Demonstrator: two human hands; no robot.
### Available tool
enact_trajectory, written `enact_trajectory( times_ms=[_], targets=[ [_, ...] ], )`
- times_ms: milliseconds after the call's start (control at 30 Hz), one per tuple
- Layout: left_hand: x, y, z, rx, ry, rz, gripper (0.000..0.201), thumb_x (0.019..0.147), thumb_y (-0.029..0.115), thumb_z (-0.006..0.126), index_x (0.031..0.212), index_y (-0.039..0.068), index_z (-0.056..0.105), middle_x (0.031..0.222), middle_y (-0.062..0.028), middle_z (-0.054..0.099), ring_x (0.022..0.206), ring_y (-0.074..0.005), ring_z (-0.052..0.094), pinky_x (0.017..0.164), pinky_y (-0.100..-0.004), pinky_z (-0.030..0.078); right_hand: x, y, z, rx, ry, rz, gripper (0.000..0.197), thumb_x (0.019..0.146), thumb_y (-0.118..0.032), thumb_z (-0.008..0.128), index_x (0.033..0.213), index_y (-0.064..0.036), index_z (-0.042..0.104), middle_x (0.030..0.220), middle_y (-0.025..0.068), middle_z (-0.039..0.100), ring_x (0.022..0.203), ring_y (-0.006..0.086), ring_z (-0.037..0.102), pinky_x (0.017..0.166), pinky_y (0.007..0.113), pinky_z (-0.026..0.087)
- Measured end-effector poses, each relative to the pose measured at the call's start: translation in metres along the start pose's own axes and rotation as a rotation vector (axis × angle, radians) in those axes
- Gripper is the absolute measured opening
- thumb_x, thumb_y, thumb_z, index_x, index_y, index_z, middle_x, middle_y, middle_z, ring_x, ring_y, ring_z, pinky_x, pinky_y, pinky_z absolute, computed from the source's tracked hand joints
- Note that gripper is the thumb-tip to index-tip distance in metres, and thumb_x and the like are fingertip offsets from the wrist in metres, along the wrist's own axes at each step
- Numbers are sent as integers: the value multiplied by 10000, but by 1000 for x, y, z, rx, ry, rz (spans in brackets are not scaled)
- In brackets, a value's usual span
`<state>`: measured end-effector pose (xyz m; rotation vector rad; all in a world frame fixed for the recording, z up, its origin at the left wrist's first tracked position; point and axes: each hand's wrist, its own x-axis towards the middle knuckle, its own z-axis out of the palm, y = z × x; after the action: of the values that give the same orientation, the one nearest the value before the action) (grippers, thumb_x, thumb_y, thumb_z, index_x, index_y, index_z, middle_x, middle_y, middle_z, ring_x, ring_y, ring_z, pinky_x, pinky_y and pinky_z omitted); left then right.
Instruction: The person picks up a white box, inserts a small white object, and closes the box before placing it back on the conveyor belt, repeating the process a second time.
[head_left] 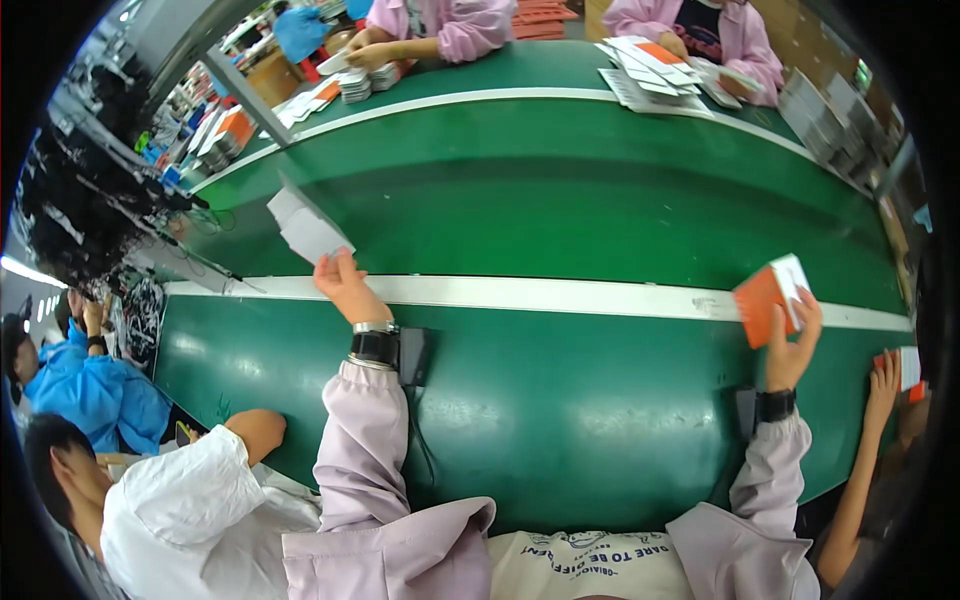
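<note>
My left hand (pixel 352 288) pinches one corner of a white folded piece of cardboard (pixel 307 228); its upper edge is smeared by motion. It is held out over the far side of the white rail, above the green belt (pixel 530 200). Well apart to the right, my right hand (pixel 793 345) grips an orange and white box (pixel 762 302), thumb on one side and fingers on the other. The box is tilted over the same rail. Each wrist has a black band, with a dark device beside it.
A white rail (pixel 560 293) divides the near green table (pixel 560 400) from the belt. Across it, two people in pink handle stacks of cartons (pixel 655 75). A person in white (pixel 190 500) sits at my left; another person's hand (pixel 880 390) holds a box at my right.
</note>
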<state>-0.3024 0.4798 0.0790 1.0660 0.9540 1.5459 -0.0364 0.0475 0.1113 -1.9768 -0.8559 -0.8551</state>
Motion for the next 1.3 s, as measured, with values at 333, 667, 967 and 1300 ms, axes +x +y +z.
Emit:
enact_trajectory(
  times_ms=[333,667,967,1300],
  targets=[
    [63,-2,-18,472,117,427,403,729,207,621,1031,41,412,1155,-113,306,871,-180,441,784,-330,368,6,-22,-4,-277,312,-2,254,737,-57,578,955,-12,456,1143,137,399,1032,251,418,903,334,294],
    [29,5,-3,561,50,632,137,692,110,638,690,24,531,710,-51,482,707,-161,436,612,-277,361,-10,-76,38,402,-340,-28,175,629,40,564,766,-34,484,795,94,494,758,219,492,705,294,390],
    [-129,48,59,324,-456,555,172,679,42,641,597,9,493,580,-6,412,508,-84,365,467,-211,290,-29,-135,72,633,-568,2,353,610,-49,643,918,-39,470,978,124,474,898,265,481,786,317,389],
    [-200,46,63,-266,-862,408,358,697,-10,569,1035,11,451,965,-75,490,825,-140,482,708,-259,387,-33,-131,84,618,-384,293,821,603,-162,710,1227,-15,196,1183,159,345,1114,258,354,936,359,282]
  ],
)
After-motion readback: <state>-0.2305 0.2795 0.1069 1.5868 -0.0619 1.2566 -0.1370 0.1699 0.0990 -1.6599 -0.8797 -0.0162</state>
